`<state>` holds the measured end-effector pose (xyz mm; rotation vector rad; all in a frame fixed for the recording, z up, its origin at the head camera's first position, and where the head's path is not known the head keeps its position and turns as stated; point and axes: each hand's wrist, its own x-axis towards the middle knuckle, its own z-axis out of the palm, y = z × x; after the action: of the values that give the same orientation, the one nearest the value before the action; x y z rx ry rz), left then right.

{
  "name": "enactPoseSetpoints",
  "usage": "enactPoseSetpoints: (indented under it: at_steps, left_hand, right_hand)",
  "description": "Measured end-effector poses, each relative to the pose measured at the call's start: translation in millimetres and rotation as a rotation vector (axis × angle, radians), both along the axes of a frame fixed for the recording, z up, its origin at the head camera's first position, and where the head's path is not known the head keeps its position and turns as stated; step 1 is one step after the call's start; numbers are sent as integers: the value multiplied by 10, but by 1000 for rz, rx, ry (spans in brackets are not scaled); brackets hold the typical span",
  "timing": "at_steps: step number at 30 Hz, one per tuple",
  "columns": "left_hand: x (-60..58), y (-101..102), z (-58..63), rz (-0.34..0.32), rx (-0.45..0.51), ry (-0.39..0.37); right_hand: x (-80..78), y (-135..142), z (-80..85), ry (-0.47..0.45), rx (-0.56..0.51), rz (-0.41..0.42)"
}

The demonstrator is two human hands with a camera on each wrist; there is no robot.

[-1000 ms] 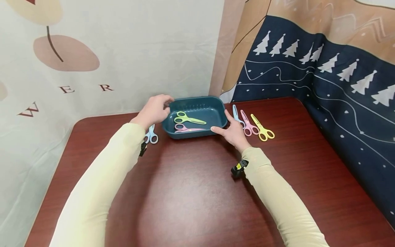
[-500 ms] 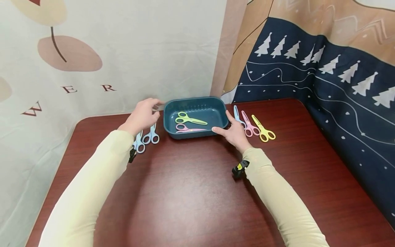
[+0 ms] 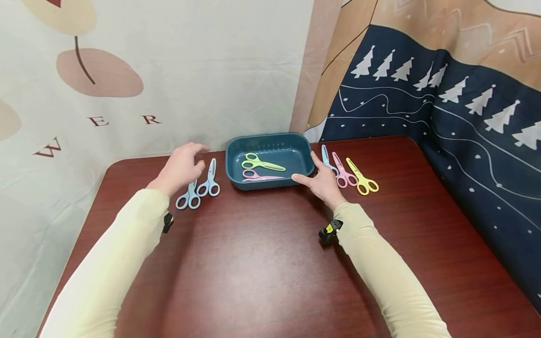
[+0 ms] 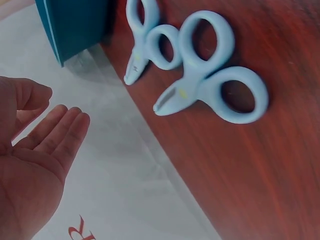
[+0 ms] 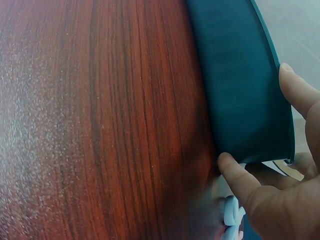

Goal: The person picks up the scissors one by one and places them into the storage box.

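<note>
A dark teal plastic basket (image 3: 270,184) stands at the back of the table, with green scissors (image 3: 262,163) and pink scissors (image 3: 259,176) lying in it. My right hand (image 3: 322,182) holds the basket's near right corner, thumb at the front rim and the other fingers around the end. In the right wrist view a fingertip meets the basket's lower corner. To the left, my left hand (image 3: 179,168) hovers with nothing in it, thumb apart from the fingers. Close by it lie two pairs of light blue scissors (image 4: 200,65), side by side on the table; the hand partly hides one pair in the head view.
Right of the basket lie blue scissors (image 3: 326,158), partly behind the right hand, then pink scissors (image 3: 344,173) and yellow scissors (image 3: 361,178). Cloth hangings (image 3: 203,70) rise directly behind the table (image 3: 253,263).
My left hand has moved left and down, away from the basket's left end, uncovering more of the two blue scissors. The right hand keeps its place on the basket.
</note>
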<state>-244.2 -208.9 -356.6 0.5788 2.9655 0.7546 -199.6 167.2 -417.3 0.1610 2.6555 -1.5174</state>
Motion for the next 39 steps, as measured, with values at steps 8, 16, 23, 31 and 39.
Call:
enactPoseSetpoints:
  at_steps: [8,16,23,31,39]
  left_hand:
    - [62,-116,-88,20,-18,-1]
    - [119,-216,-154,25,-32,-1]
    - [161,-284,-205,32,-40,14]
    - [226,-384,-292,36,-46,10]
    - [304,-462,-368,58,-54,-21]
  right_hand:
    - [0,6,4,1,3,3]
    - [-3,3,14,8,-3,8]
    - [-5,12,14,-6,-1,10]
    - [1,0,28,-21,-8,-1]
    - [2,-2,37,-34,-24,-4]
